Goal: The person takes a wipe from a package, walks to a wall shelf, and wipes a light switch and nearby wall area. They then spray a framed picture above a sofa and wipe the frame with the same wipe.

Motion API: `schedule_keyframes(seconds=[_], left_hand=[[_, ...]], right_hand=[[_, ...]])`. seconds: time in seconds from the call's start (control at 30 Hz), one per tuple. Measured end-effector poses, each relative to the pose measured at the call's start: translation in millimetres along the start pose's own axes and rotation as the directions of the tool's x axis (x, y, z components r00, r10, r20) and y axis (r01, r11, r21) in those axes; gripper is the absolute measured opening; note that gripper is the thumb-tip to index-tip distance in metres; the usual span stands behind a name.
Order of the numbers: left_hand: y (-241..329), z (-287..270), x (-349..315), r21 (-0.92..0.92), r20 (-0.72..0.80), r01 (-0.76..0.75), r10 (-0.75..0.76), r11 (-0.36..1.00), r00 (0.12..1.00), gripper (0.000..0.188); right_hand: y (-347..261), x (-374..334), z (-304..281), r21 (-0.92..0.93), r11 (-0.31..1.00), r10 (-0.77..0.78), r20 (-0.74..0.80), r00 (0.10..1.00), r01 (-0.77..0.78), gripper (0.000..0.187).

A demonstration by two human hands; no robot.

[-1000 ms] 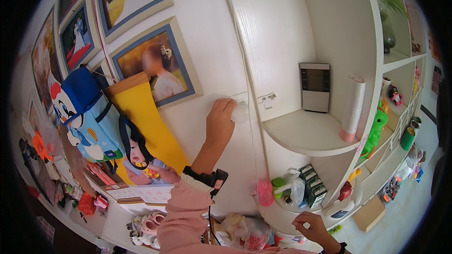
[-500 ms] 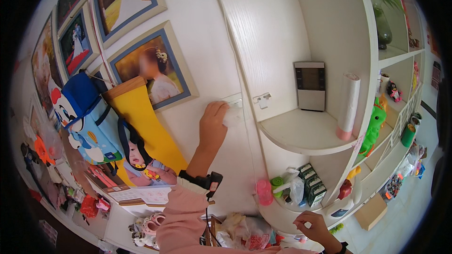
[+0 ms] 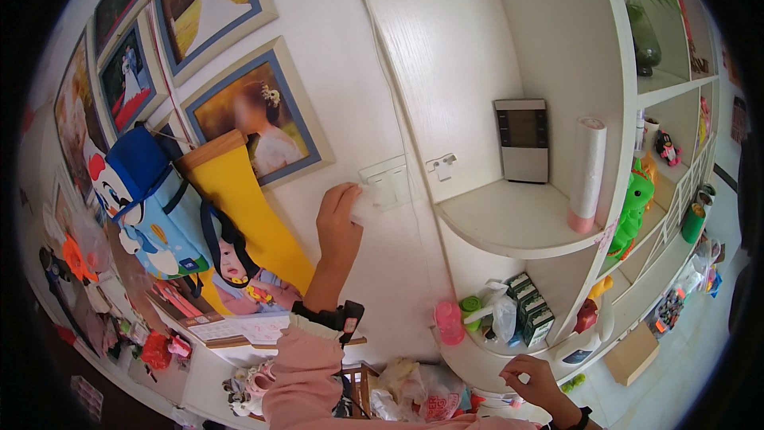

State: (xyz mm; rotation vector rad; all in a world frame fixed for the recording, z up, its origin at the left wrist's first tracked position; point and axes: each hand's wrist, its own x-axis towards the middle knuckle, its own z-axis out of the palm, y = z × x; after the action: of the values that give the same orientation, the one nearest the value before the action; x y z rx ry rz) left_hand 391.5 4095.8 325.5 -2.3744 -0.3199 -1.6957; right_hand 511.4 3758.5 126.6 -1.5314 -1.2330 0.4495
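Note:
My left hand (image 3: pixel 337 219) is raised against the white wall, its fingers closed on a crumpled white tissue (image 3: pixel 367 205). Just right of the tissue sits a white wall switch (image 3: pixel 390 183), with a thin cable running down the wall beside it. The tissue overlaps the switch's left edge in the picture; whether it touches is unclear. Low on the right, my right hand (image 3: pixel 532 382) is held in front of the lower shelf, fingers curled in with thumb and forefinger nearly meeting. Nothing shows in it.
Framed photos (image 3: pixel 259 115) and a blue cartoon backpack (image 3: pixel 155 207) hang at left. On the right, a curved white shelf (image 3: pixel 509 219) holds a digital clock (image 3: pixel 523 139) and a plastic bag roll (image 3: pixel 586 175). Below stand a pink cup (image 3: pixel 449 322) and boxes (image 3: pixel 529 310).
My left hand has moved left and slightly down with the tissue, uncovering the wall switch. My right hand has barely moved.

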Motion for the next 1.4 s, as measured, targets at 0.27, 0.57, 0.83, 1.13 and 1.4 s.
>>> schedule_keyframes(seconds=[0.27,0.57,0.83,1.13,1.4], left_hand=[[23,46,15,-0.021,0.026,-0.139,0.139,0.99,0.99,0.034],[8,48,-55,-0.055,0.328,-0.188,0.196,0.981,0.924,0.039],[16,69,-44,-0.087,0.19,-0.269,0.281,0.959,0.941,0.044],[5,45,-59,-0.062,0.19,-0.013,0.025,0.998,0.981,0.048],[17,46,-47,-0.238,0.152,-0.058,0.096,0.97,0.984,0.053]], right_hand=[[-4,2,7,-0.01,1.0,0.016,0.02,1.0,-0.016,0.007],[-1,-10,-1,-0.027,0.998,0.05,-0.026,0.998,-0.05,0.006],[-1,-2,7,-0.022,1.0,-0.011,0.002,1.0,0.012,0.006],[1,-4,5,-0.002,1.0,0.015,-0.018,1.0,-0.016,0.006],[-2,6,12,0.018,1.0,0.002,0.036,0.999,-0.003,0.007]])
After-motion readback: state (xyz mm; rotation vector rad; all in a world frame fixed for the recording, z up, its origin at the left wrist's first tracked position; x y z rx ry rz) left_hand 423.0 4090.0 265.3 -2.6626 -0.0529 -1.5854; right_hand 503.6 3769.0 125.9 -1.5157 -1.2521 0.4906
